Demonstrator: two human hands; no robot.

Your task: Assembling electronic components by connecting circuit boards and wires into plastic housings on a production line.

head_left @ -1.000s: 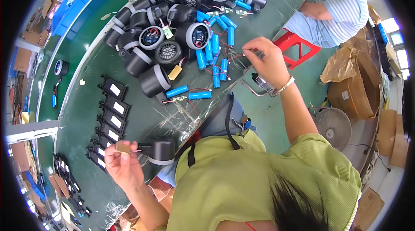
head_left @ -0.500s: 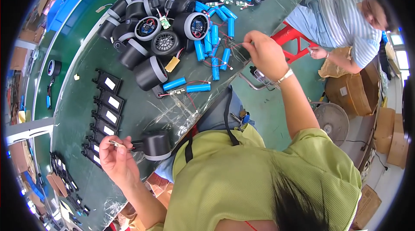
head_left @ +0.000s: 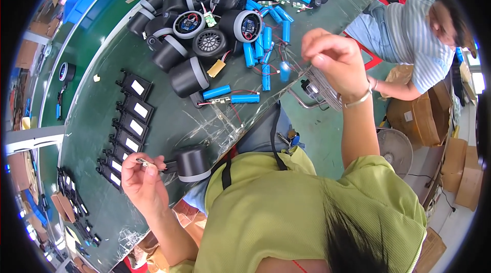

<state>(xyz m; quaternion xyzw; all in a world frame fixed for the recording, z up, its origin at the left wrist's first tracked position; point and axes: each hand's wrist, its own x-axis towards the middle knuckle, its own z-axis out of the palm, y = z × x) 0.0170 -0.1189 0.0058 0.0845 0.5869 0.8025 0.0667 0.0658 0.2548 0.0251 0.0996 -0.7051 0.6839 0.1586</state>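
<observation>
Cardboard box [head_left: 417, 123] near what seems a fan [head_left: 393, 151].

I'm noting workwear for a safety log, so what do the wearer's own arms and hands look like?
The left hand and right hand are ungloved. Short yellow-green sleeves of textured fabric leave the forearms bare. A thin, pale bangle circles the right wrist; none shows on the left.
</observation>
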